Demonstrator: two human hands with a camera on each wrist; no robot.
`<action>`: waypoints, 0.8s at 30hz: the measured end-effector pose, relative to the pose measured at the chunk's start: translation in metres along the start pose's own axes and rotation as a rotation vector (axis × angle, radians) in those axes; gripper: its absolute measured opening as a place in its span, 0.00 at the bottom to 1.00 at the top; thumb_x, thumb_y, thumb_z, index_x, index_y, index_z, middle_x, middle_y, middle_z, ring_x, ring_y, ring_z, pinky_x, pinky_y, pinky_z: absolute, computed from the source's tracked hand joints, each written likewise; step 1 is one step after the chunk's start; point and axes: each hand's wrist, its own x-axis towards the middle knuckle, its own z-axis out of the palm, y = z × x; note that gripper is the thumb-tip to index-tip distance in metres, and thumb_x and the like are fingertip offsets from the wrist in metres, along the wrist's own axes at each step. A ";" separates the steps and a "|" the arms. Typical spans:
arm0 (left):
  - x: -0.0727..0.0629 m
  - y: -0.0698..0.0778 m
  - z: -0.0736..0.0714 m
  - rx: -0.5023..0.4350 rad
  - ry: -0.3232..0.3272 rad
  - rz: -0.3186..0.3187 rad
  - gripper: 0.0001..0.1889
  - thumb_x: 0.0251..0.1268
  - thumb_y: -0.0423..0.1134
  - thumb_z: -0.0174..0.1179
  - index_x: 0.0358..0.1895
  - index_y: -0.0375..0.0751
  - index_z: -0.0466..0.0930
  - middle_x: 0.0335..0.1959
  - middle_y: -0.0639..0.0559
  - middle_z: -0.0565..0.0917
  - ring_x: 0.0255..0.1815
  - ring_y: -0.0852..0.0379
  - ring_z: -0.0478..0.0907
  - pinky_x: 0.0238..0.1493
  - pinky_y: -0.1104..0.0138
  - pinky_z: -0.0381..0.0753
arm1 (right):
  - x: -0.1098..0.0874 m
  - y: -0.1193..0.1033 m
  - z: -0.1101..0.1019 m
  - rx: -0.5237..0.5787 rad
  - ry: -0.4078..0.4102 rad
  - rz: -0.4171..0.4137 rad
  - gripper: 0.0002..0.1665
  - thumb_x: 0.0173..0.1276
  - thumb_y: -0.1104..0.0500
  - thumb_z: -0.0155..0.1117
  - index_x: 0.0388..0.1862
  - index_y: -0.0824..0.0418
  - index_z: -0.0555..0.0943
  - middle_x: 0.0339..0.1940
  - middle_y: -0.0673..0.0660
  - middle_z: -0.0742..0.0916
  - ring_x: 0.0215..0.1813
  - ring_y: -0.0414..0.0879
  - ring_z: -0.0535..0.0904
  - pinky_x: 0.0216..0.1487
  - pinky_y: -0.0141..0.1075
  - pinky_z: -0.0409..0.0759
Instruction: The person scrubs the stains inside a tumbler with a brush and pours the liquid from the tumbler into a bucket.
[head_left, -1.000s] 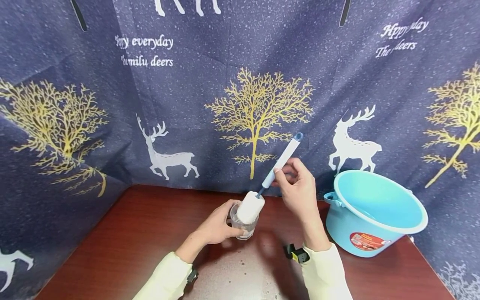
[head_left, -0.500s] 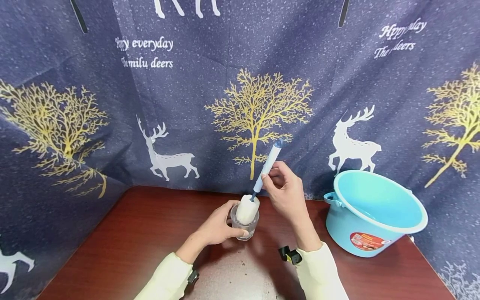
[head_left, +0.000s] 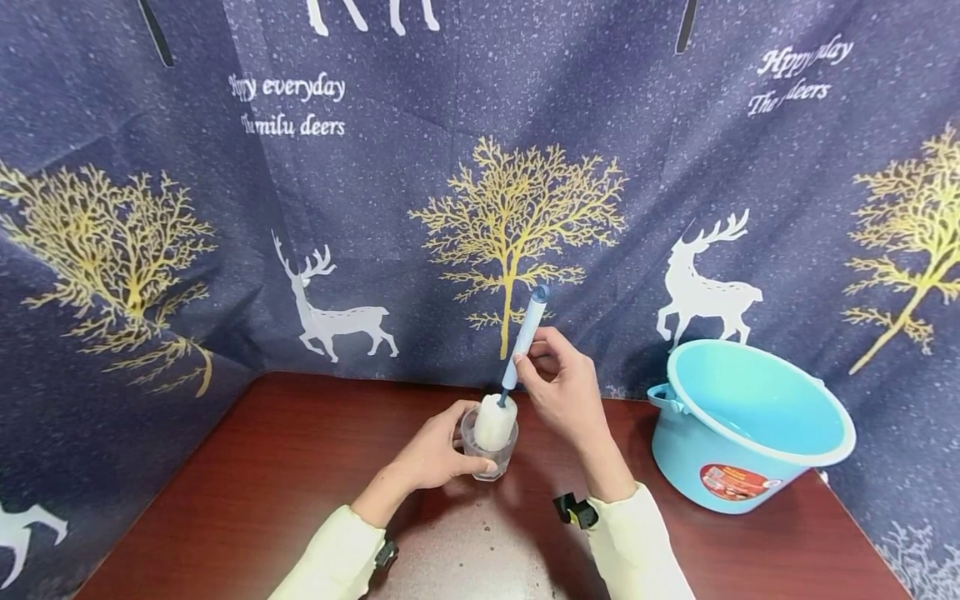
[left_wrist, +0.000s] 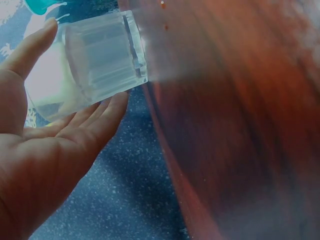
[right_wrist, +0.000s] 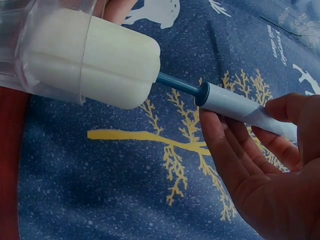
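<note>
My left hand [head_left: 431, 450] grips a clear glass cup [left_wrist: 100, 55] from its left side, thumb and fingers curled round the wall. The cup stands upright near the table's far side in the head view. With its fingertips my right hand [head_left: 562, 383] pinches the pale blue handle [right_wrist: 232, 104] of a sponge cup brush, above and to the right of the cup. The brush's white sponge head [right_wrist: 115, 62] sits partly inside the cup, its upper end sticking out over the rim. A thin dark blue stem [right_wrist: 177, 83] joins sponge and handle.
A light blue bucket [head_left: 750, 450] with a red label stands on the table's right side. Behind the reddish-brown table [head_left: 300, 467] hangs a dark blue cloth [head_left: 420, 250] printed with deer and trees. Small drops [head_left: 486, 527] dot the tabletop in front of the cup.
My right hand has moved left and slightly down, bringing the brush more upright and its sponge deeper into the cup. The left hand and cup have stayed in nearly the same place.
</note>
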 end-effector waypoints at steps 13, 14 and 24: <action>0.000 0.000 -0.001 0.023 0.007 -0.003 0.43 0.53 0.39 0.83 0.71 0.36 0.70 0.64 0.43 0.80 0.61 0.46 0.84 0.61 0.56 0.85 | 0.000 0.002 0.004 -0.005 -0.018 -0.006 0.10 0.75 0.64 0.70 0.52 0.58 0.84 0.38 0.55 0.90 0.39 0.47 0.91 0.40 0.38 0.88; 0.001 0.000 -0.001 0.021 0.007 -0.003 0.43 0.53 0.39 0.83 0.71 0.36 0.70 0.64 0.43 0.80 0.60 0.46 0.84 0.61 0.55 0.85 | 0.000 0.002 0.004 -0.005 -0.019 -0.005 0.10 0.75 0.64 0.70 0.52 0.57 0.84 0.38 0.55 0.90 0.39 0.47 0.91 0.40 0.37 0.88; 0.000 0.000 -0.001 0.012 0.003 0.006 0.42 0.53 0.38 0.83 0.71 0.37 0.71 0.62 0.45 0.81 0.59 0.48 0.84 0.61 0.56 0.84 | -0.001 0.004 0.007 -0.006 -0.038 0.001 0.09 0.75 0.64 0.70 0.51 0.59 0.84 0.37 0.54 0.90 0.40 0.45 0.91 0.39 0.39 0.87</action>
